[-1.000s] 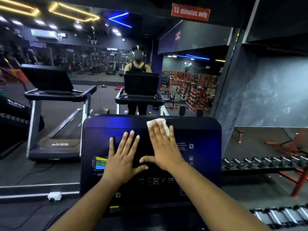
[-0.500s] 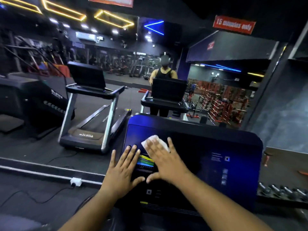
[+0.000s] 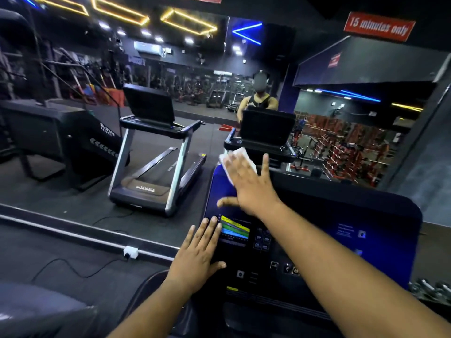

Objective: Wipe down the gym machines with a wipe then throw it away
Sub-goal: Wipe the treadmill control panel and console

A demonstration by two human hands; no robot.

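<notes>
White wipe (image 3: 234,164) lies under my flat right hand (image 3: 246,184) at the console's (image 3: 366,215) ten o'clock corner, while my left hand (image 3: 197,254) rests open-fingered, holding nothing, at eight o'clock.

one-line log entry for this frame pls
step: wiping console | right hand: flat, pressing wipe on console top-left corner | left hand: flat beside display

Right hand (image 3: 246,184): flat with fingers spread, pressing wipe (image 3: 231,164) on console (image 3: 341,240) top left corner.
Left hand (image 3: 197,254): flat on console's left edge, fingertips beside lit screen (image 3: 234,231).
Mirror (image 3: 195,118): ahead, reflecting treadmill (image 3: 156,162).
Sign (image 3: 379,27): red, "15 minutes only", upper right.
</notes>
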